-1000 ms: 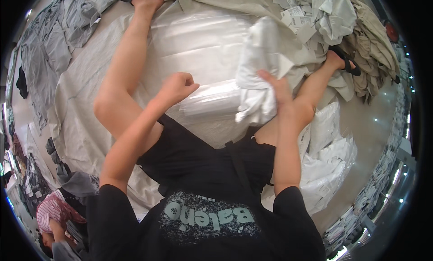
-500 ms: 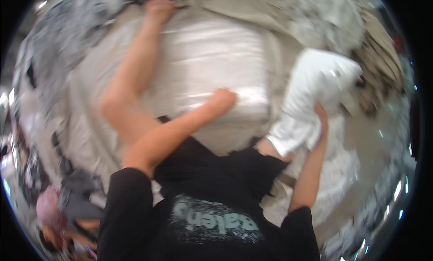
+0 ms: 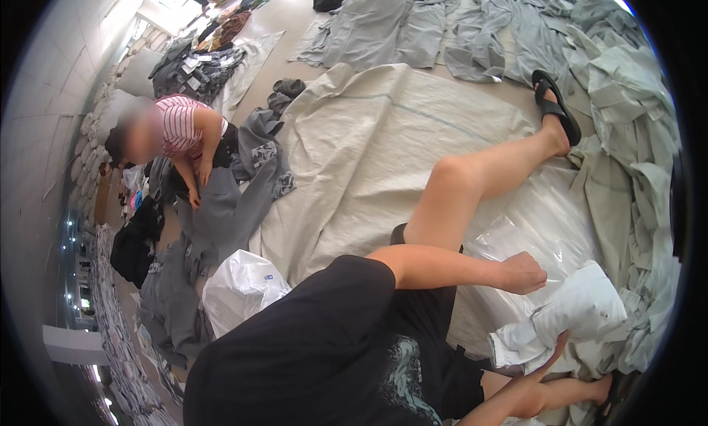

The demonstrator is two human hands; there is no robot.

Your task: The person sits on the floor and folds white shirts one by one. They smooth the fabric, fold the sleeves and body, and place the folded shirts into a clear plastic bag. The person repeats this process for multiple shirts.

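Note:
My left hand [image 3: 525, 273] is closed, its fingers curled, above a shiny clear plastic bag [image 3: 527, 238]; whether it pinches anything is hidden. My right hand [image 3: 554, 356] grips a folded white garment [image 3: 582, 308] from its near side. The garment is a thick bundle with a looser end toward my lap, beside the plastic. Pale flat contents show inside the bag, which lies between my legs. Only part of my right hand's fingers shows.
A large cream woven sheet [image 3: 354, 153] covers the floor. Grey garments [image 3: 398, 24] lie in rows at the back, with more piled at the right [image 3: 627, 116]. At left a person in a striped top [image 3: 193, 127] bends over grey trousers [image 3: 225, 212]; a white sack [image 3: 243, 286] is nearby.
My view has swung left, bringing the other person and the far floor into sight. The white garment stays in my right hand; my left hand remains closed and is now nearer the garment.

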